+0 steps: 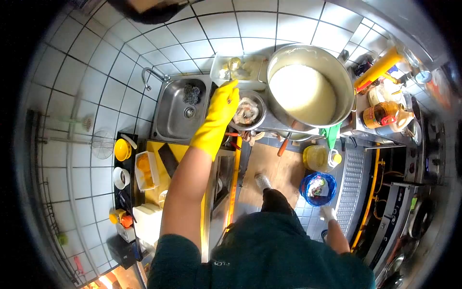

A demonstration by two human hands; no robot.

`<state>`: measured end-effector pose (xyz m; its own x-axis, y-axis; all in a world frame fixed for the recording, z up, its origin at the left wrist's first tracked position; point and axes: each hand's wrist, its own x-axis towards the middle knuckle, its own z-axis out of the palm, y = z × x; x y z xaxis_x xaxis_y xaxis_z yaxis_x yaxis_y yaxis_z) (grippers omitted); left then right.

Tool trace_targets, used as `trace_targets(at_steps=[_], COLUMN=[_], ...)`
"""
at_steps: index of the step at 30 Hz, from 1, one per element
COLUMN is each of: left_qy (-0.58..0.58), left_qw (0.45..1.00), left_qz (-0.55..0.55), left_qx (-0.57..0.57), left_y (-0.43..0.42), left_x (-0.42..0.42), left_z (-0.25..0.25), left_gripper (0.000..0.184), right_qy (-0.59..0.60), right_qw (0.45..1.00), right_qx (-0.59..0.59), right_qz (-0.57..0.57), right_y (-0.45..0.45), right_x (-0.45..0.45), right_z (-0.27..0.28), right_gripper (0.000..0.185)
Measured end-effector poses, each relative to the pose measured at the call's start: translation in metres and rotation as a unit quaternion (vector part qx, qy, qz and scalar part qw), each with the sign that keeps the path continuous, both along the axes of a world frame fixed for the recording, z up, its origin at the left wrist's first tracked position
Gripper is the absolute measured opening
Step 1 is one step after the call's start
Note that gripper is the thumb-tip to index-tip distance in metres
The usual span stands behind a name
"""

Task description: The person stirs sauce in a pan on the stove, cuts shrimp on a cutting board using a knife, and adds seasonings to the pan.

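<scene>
My left hand [224, 102], in a yellow rubber glove, is raised at the counter between the sink and a large metal pot [350, 103] of pale contents. Its fingers are curled closed at the near edge of a clear plastic container [262, 85]. A rounded, shiny utensil [235, 63] in that container lies in line with the fingers; whether they grip it is unclear. Beside the glove stands a metal bowl [262, 120] holding a pale coiled thing [247, 111]. My right hand [328, 213], in a white glove, hangs low near a blue-lined bin [303, 185]; its fingers are too small to read.
A steel sink [166, 113] holds a dark scouring pad [191, 94]. Left of me are a white tray [150, 185] and yellow bowls [122, 150]. A jug of yellow liquid [315, 158] stands by the bin. Bottles [378, 115] crowd the right counter; an oven [392, 212] stands right.
</scene>
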<state>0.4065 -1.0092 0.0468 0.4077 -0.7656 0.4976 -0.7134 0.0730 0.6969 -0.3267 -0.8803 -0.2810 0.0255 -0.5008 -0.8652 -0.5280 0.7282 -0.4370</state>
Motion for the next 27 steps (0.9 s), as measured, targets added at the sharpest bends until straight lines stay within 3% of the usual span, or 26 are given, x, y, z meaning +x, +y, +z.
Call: trace_targets(at_steps=[2, 3, 4, 5, 6, 8, 11, 12, 15, 18, 19, 21, 24, 27], left_qy=[-0.091, -0.074, -0.099, -0.123, -0.123, -0.122, -0.106, -0.095, -0.069, -0.021, 0.157, 0.493, 0.628, 0.717], left_qw=[0.995, 0.993, 0.991, 0.989, 0.986, 0.975, 0.983, 0.977, 0.995, 0.989, 0.977, 0.859, 0.75, 0.638], left_qz=[0.03, 0.046, 0.056, 0.067, 0.071, 0.079, 0.075, 0.066, 0.069, 0.095, 0.078, 0.038, 0.079, 0.135], left_qx=[0.024, 0.08, 0.066, 0.052, 0.09, 0.166, 0.126, 0.178, 0.029, -0.11, -0.12, -0.133, -0.191, -0.247], left_y=[-0.041, -0.054, -0.065, -0.074, -0.081, -0.091, -0.093, -0.096, -0.093, -0.104, -0.108, -0.111, -0.104, -0.098], left_x=[0.004, 0.003, 0.0, -0.004, -0.008, -0.015, -0.029, -0.029, -0.03, -0.007, 0.002, 0.013, 0.029, 0.035], left_z=[-0.032, -0.045, -0.059, -0.069, -0.071, -0.071, -0.068, -0.071, -0.081, -0.099, -0.107, -0.102, -0.096, -0.094], left_gripper=[0.027, 0.03, 0.027, 0.023, 0.021, 0.016, 0.01, 0.013, 0.02, 0.028, 0.029, 0.029, 0.032, 0.037], right_qy=[0.04, -0.056, -0.152, -0.094, -0.064, -0.03, -0.044, -0.051, -0.131, -0.069, -0.056, -0.028, 0.017, 0.017], right_qw=[0.992, 0.986, 0.966, 0.992, 0.996, 0.997, 0.991, 0.987, 0.967, 0.995, 0.997, 0.996, 0.996, 0.996], right_qx=[0.037, 0.089, 0.14, 0.088, 0.05, 0.019, 0.006, 0.001, 0.12, 0.073, 0.042, -0.023, 0.064, 0.055], right_qz=[-0.111, -0.133, -0.153, -0.017, 0.03, 0.07, 0.127, 0.15, -0.183, -0.008, 0.022, 0.085, -0.062, -0.069], right_y=[0.022, 0.033, 0.047, 0.06, 0.07, 0.078, 0.094, 0.099, 0.084, 0.058, 0.055, 0.047, 0.023, 0.012], right_x=[0.005, -0.017, -0.04, -0.049, -0.046, -0.031, -0.058, -0.067, -0.044, -0.019, -0.016, -0.016, 0.016, 0.028], right_z=[0.034, 0.024, 0.008, -0.001, 0.005, 0.025, -0.019, -0.035, -0.012, 0.013, 0.012, 0.004, 0.044, 0.064], right_gripper=[0.024, 0.023, 0.024, 0.022, 0.022, 0.022, 0.027, 0.03, 0.029, 0.029, 0.03, 0.032, 0.033, 0.034])
